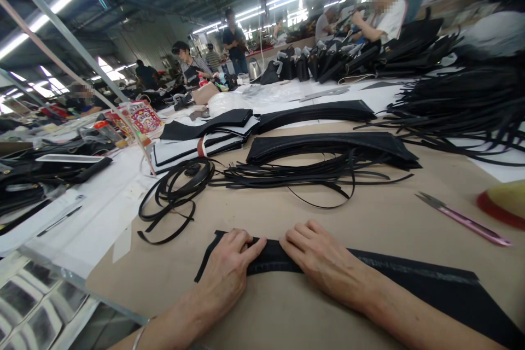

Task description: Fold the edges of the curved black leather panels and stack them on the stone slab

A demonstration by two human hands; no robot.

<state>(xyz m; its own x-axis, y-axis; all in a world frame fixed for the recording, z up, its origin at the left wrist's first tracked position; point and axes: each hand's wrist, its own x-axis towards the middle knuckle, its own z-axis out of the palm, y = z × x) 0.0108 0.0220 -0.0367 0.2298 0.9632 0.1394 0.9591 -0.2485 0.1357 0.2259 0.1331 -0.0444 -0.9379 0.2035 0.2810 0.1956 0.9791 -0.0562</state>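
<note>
A long curved black piece (pixel 414 273) lies flat on the brown table covering (pixel 287 311), its wider end at the lower right. My left hand (pixel 232 262) presses on the piece near its left end, fingers bent and thumb stretched toward the right. My right hand (pixel 318 257) rests on it just to the right, its fingertips along the upper edge and its fingers close together. A short stretch of black material shows between the two hands. Whether the fingertips pinch the edge is hard to tell. A pale line runs along the right part of the piece.
Stacked curved black pieces (pixel 328 147), thin black strips (pixel 283 175) and a coiled strip (pixel 176 191) lie beyond my hands. Pink-handled snips (pixel 463 219) are at the right, near a yellow and red object (pixel 504 202). Several people work farther back.
</note>
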